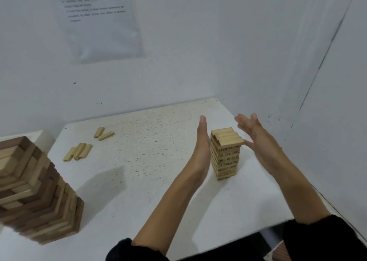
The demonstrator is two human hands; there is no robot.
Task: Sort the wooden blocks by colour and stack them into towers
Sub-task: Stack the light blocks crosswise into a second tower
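Your left hand (202, 147) and right hand (256, 141) flank the pale tower (225, 155) on the worktop (149, 181), each grip spread flat, fingers straight, holding nothing. Well to the left lie loose pale blocks (79, 151), behind the mixed brown tower (33, 191).

Count: 2 towers. 1 small pale tower (225, 157) sits between the fingers of the left hand (202, 141) and right hand (256, 139). 1 big brown-and-pale tower (37, 193) is far left of the left fingers. 5 loose pale blocks, all left of the left fingers: a pair (104, 134) and a trio (78, 152). 2 hands, 1 wall sheet (99, 18), 1 table (149, 181).
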